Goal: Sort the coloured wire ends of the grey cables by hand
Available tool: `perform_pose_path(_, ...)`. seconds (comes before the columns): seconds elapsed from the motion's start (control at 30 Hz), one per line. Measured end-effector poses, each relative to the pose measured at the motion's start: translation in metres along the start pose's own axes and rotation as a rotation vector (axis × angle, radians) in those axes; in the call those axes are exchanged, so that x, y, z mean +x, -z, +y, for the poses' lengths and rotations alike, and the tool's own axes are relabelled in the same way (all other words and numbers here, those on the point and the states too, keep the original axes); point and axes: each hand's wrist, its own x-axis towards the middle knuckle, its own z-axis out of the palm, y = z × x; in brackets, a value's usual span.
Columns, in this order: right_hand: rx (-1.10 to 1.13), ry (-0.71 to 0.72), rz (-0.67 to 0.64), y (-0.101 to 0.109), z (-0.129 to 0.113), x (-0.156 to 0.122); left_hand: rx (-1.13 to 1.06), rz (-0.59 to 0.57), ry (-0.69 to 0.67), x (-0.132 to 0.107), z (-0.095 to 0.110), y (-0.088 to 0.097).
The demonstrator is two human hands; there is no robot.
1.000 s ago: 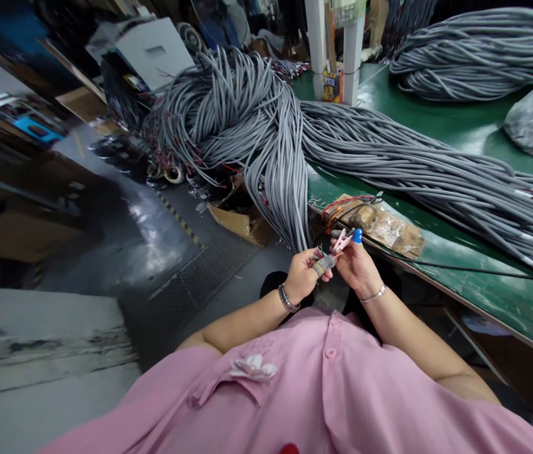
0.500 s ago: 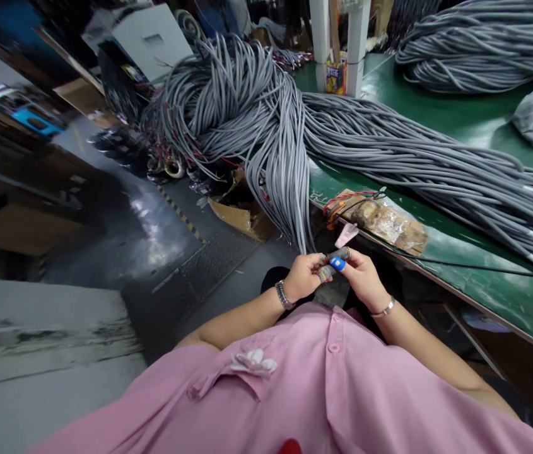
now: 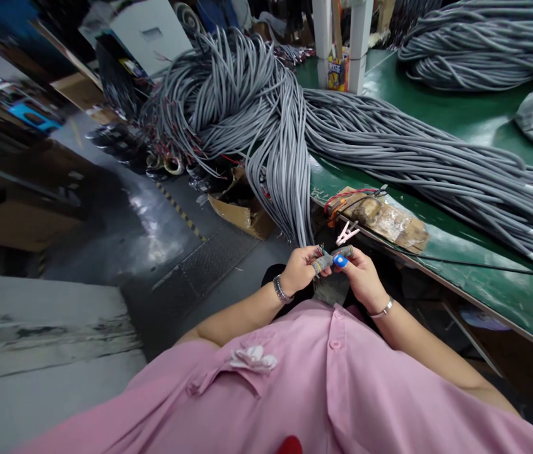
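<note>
My left hand (image 3: 300,268) is closed round the end of a grey cable, with short coloured wires (image 3: 320,250) sticking out above its taped thumb. My right hand (image 3: 361,274), a blue cap on one fingertip, pinches the same cable end from the right. A small pink clip-like tool (image 3: 346,233) sticks up just above my right fingers; whether they hold it is unclear. Both hands meet in front of my chest, below the edge of the green table (image 3: 460,252). A thick bundle of grey cables (image 3: 285,164) hangs off that edge down to my hands.
More grey cables (image 3: 436,164) lie across the green table, and another heap (image 3: 479,44) sits at the back right. A taped brown block with red wires (image 3: 380,217) rests on the table edge. A cardboard box (image 3: 240,214) stands on the floor left.
My hands dropped slightly and drew together on the cable end. The pink tool, held up by my right fingers a second ago, now stands just above them.
</note>
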Motion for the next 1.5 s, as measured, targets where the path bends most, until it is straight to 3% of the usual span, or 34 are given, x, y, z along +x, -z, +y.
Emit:
perform_pose_path(0.1,-0.002,0.001,-0.025,-0.004,-0.007,0.004,0.066,-0.111,0.016,-0.002,-0.005,0.003)
perform_pose_path(0.17,-0.014,-0.006,-0.043,-0.005,-0.009,0.006,0.136,-0.127,0.002,-0.004,-0.008,0.003)
perform_pose_path(0.37,0.022,0.005,0.089,0.000,0.005,0.005,-0.019,0.044,0.014,-0.007,-0.001,0.002)
perform_pose_path(0.47,0.033,-0.013,0.062,-0.001,0.009,0.002,-0.037,0.071,0.006,-0.006,0.005,0.002)
perform_pose_path(0.77,-0.051,0.027,-0.073,-0.013,-0.007,0.007,0.061,-0.101,0.020,-0.004,-0.009,0.010)
perform_pose_path(0.97,-0.085,0.032,-0.011,-0.014,-0.003,0.008,-0.015,0.021,-0.011,-0.006,-0.004,0.010)
perform_pose_path(1.27,-0.047,-0.017,0.025,-0.014,-0.001,0.005,-0.095,0.091,0.028,-0.006,-0.002,0.007)
perform_pose_path(1.5,0.180,-0.097,0.084,-0.002,0.011,0.009,-0.285,0.159,0.039,-0.004,-0.003,0.000)
